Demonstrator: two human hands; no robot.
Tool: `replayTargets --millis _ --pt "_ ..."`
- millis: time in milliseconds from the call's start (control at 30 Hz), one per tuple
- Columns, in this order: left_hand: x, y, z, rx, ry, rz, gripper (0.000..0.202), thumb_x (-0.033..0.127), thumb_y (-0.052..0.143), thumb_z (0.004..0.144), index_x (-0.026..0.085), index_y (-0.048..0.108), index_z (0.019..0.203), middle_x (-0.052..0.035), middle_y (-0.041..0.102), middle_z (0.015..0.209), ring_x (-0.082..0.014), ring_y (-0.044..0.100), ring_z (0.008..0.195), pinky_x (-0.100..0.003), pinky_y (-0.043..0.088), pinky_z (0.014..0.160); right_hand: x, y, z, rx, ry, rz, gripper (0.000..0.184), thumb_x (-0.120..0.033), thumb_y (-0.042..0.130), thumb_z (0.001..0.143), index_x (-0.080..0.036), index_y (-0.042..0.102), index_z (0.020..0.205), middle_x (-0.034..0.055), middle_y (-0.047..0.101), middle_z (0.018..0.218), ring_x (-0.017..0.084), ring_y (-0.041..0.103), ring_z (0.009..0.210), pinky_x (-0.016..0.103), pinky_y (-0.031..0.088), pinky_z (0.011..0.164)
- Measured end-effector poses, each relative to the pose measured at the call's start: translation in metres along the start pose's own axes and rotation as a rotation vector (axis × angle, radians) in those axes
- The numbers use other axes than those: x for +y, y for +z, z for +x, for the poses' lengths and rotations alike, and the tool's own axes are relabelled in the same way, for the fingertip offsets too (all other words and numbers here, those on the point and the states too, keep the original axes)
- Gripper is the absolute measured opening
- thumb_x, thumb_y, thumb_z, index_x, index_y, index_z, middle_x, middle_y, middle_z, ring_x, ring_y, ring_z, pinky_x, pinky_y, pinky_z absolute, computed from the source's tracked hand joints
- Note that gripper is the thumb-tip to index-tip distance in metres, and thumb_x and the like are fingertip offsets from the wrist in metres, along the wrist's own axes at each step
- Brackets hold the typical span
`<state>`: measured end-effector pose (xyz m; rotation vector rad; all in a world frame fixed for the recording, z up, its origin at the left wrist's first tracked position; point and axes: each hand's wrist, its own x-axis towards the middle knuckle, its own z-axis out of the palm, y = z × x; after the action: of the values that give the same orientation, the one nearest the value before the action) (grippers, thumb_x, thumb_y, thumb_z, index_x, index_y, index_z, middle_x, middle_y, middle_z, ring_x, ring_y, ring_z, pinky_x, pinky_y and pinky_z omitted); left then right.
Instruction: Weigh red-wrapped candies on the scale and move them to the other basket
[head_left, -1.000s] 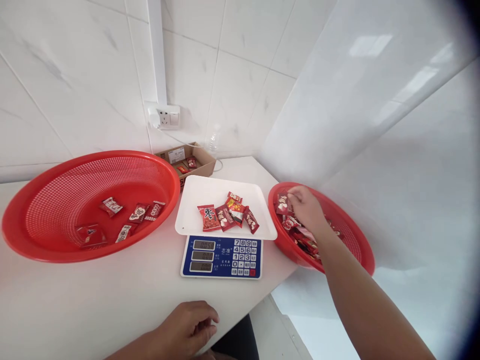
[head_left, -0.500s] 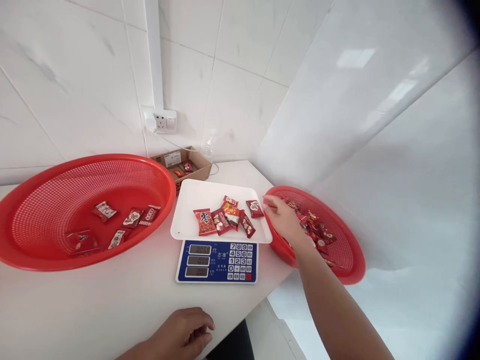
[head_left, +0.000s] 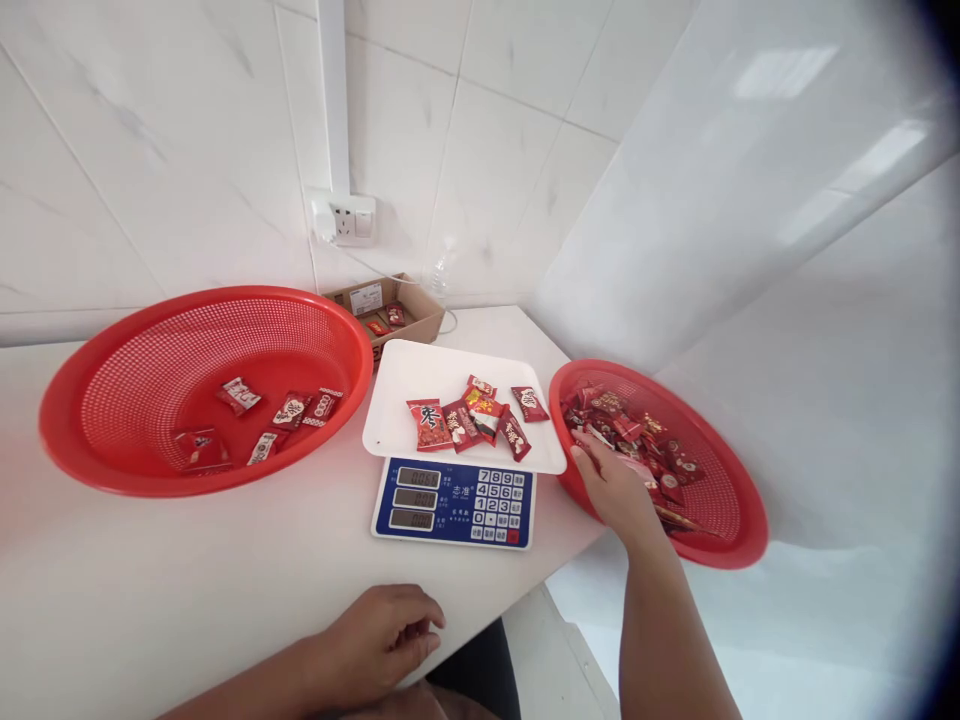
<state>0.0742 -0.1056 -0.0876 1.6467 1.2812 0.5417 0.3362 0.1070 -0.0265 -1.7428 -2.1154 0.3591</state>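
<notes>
My right hand (head_left: pixel 615 490) reaches into the red basket (head_left: pixel 739 545) on the right, fingers stretched down among many small red-wrapped snack packets (head_left: pixel 667 465). Thumb and forefinger look apart, and no packet is clearly gripped. My left hand (head_left: pixel 386 630) hangs over the table's front edge, loosely curled with a gap between thumb and fingers and nothing inside. Between the baskets a white tray (head_left: pixel 397 380) sits on a blue digital scale (head_left: pixel 455 500). Several packets lie on it: a larger one (head_left: pixel 430 425), some overlapping in the middle, and one (head_left: pixel 529 403) near the right edge.
A second red basket (head_left: pixel 56 425) on the left holds several packets (head_left: pixel 289 410). Behind the tray, a cardboard box (head_left: pixel 427 322) contains a few more. A clear bottle (head_left: pixel 441 272) and a cable stand by the wall, below a socket (head_left: pixel 351 220).
My right hand has moved from the tray's right edge down into the right basket. The packet by that edge stays on the tray. The whole view has shifted slightly.
</notes>
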Motion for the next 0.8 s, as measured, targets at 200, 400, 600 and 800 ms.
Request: replayTargets --millis 200,400,600,800 --pt "0.0006 -0.0007 -0.0007 0.004 0.011 0.01 0.022 0.026 0.05 0.084 0.022 0.067 0.098 -0.0033 0.067 0.088 -0.0137 0.06 0.076 -0.023 0.046 0.071 -0.0066 -0.0017 -0.0018 -0.015 0.034 -0.07 0.048 -0.044 0.033 0.092 -0.022 0.057 0.128 0.0093 0.064 0.124 0.029 0.059 0.112 0.043 0.046 0.093" --pt "0.0005 -0.0008 0.0003 0.007 0.013 0.01 0.022 0.026 0.05 0.084 0.021 0.067 0.097 -0.0031 0.067 0.088 -0.0133 0.06 0.075 -0.022 0.046 0.069 -0.0095 -0.0023 -0.0047 0.005 0.025 -0.133 0.048 -0.043 0.032 0.093 -0.023 0.058 0.128 0.0096 0.067 0.118 0.029 0.064 0.103 0.042 0.05 0.084" --pt "0.0004 -0.0009 0.0002 0.018 0.036 0.019 0.021 0.026 0.05 0.085 0.022 0.067 0.097 -0.0034 0.068 0.088 -0.0137 0.061 0.075 -0.022 0.047 0.069 -0.0093 -0.0021 -0.0059 0.027 -0.001 -0.182 0.047 -0.043 0.03 0.094 -0.025 0.058 0.127 0.0084 0.068 0.115 0.027 0.066 0.099 0.038 0.051 0.08" --pt "0.0065 -0.0009 -0.0067 0.034 0.11 0.052 0.023 0.025 0.045 0.089 0.022 0.067 0.092 -0.0036 0.071 0.088 -0.0139 0.064 0.08 -0.022 0.048 0.074 -0.0051 -0.0029 -0.0043 0.064 0.024 -0.253 0.046 -0.045 0.031 0.095 -0.028 0.059 0.126 0.0068 0.07 0.112 0.027 0.068 0.09 0.036 0.051 0.071"
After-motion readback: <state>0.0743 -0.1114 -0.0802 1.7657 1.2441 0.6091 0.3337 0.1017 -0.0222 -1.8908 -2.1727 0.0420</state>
